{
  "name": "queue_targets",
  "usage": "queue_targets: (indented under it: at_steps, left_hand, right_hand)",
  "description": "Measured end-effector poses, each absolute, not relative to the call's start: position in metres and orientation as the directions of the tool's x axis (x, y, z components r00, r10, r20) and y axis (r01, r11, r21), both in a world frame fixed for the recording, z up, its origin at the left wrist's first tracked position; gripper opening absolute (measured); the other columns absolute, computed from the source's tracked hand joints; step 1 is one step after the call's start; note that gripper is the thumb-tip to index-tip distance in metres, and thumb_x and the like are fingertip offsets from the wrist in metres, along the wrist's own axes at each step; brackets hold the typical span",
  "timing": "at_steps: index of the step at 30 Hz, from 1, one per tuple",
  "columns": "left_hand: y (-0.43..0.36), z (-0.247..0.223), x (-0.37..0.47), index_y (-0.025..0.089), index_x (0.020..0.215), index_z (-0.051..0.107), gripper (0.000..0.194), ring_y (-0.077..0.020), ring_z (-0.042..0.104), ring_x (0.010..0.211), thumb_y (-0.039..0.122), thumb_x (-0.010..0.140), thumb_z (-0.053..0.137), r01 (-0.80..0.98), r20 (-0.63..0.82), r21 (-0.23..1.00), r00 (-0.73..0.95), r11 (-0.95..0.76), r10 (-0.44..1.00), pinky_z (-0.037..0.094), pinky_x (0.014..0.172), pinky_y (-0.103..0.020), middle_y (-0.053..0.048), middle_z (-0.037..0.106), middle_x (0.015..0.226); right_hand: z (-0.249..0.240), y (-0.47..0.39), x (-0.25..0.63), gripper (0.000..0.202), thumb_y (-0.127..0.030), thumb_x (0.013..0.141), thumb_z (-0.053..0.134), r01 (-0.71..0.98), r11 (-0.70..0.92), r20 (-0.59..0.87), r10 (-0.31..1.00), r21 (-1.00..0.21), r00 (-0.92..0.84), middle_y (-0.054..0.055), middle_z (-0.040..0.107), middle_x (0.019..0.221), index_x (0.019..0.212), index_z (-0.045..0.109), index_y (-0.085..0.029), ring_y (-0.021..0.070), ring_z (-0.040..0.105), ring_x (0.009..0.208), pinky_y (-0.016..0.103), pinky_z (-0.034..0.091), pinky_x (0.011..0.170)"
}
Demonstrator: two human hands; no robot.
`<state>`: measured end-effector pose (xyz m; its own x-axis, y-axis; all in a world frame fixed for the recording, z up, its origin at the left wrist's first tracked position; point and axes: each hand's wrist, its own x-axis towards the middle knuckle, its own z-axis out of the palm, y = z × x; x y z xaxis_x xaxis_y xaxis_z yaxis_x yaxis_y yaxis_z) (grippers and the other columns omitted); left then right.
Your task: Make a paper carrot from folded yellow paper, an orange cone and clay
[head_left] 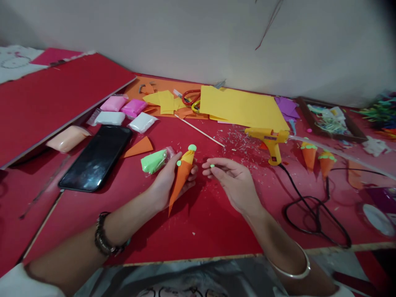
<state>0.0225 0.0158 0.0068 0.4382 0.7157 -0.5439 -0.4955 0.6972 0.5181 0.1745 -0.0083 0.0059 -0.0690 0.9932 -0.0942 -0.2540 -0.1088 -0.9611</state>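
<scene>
My left hand [165, 181] holds an orange paper cone [180, 178] with its tip pointing down. Yellow paper fills the cone's mouth, with one green clay ball [192, 147] on top and a smaller green piece [178, 163] at the left side of the rim. To the right, my right hand [236, 181] pinches a tiny green clay bit [212, 166] between thumb and fingers, apart from the cone. An opened packet of green clay [154, 161] lies just left of my left hand.
A black phone [96, 159] and clay packets [113, 103] lie left. Yellow sheets [243, 107] and scissors [191, 97] are at the back. Right are a yellow glue gun [272, 142] with a looping black cable, two decorated cones [309, 157] and a brown tray [355, 133].
</scene>
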Motion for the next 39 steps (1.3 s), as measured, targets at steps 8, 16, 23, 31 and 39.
queue_targets:
  at_steps: [8, 16, 23, 31, 39]
  left_hand:
    - [0.0159, 0.0056, 0.0218, 0.015, 0.071, 0.053, 0.032, -0.0082, 0.046, 0.051, 0.039, 0.085, 0.037, -0.494, -0.524, 0.520, 0.460, 0.697, 0.717, 0.043, 0.051, -0.018, 0.001, 0.047, 0.059]
    - [0.0159, 0.0063, 0.0228, 0.015, 0.068, 0.052, 0.031, -0.0083, 0.045, 0.051, 0.039, 0.083, 0.040, -0.498, -0.516, 0.525, 0.459, 0.690, 0.723, 0.043, 0.051, -0.018, 0.001, 0.047, 0.059]
    - [0.0139, 0.0099, 0.0246, 0.015, 0.069, 0.054, 0.030, -0.0088, 0.047, 0.053, 0.040, 0.081, 0.041, -0.449, -0.557, 0.571, 0.403, 0.687, 0.726, 0.043, 0.053, -0.017, 0.001, 0.047, 0.057]
    - [0.0134, 0.0064, 0.0246, 0.015, 0.069, 0.055, 0.031, -0.0088, 0.048, 0.054, 0.040, 0.081, 0.043, -0.444, -0.544, 0.583, 0.410, 0.681, 0.732, 0.044, 0.054, -0.017, 0.000, 0.049, 0.058]
    - [0.0137, 0.0063, 0.0256, 0.014, 0.067, 0.055, 0.033, -0.0087, 0.047, 0.054, 0.039, 0.082, 0.040, -0.450, -0.505, 0.593, 0.439, 0.668, 0.743, 0.042, 0.053, -0.017, 0.000, 0.048, 0.058]
  right_hand:
    - [0.0046, -0.0070, 0.1768, 0.005, -0.020, 0.072, 0.062, -0.199, -0.093, -0.087, 0.995, -0.976, -0.041, -0.005, 0.061, 0.063, 0.076, 0.064, -0.021, 0.0042, 0.055, 0.053, 0.016, 0.045, 0.054]
    - [0.0036, -0.0072, 0.1759, 0.010, -0.025, 0.077, 0.057, -0.250, -0.124, -0.112, 0.992, -0.960, -0.062, -0.002, 0.065, 0.069, 0.080, 0.065, -0.021, 0.0072, 0.060, 0.058, 0.020, 0.049, 0.058]
    - [0.0036, -0.0061, 0.1765, 0.013, -0.021, 0.075, 0.059, -0.268, -0.096, -0.090, 0.995, -0.959, -0.033, -0.001, 0.066, 0.080, 0.087, 0.062, -0.022, 0.0086, 0.061, 0.070, 0.022, 0.049, 0.068]
    - [0.0037, -0.0069, 0.1749, 0.010, -0.020, 0.072, 0.062, -0.248, -0.089, -0.085, 0.996, -0.965, -0.028, -0.003, 0.066, 0.072, 0.082, 0.062, -0.022, 0.0075, 0.061, 0.063, 0.021, 0.049, 0.063]
    - [0.0032, -0.0074, 0.1757, 0.006, -0.023, 0.075, 0.059, -0.212, -0.081, -0.073, 0.996, -0.974, -0.048, -0.004, 0.062, 0.064, 0.077, 0.064, -0.021, 0.0057, 0.057, 0.052, 0.019, 0.047, 0.054]
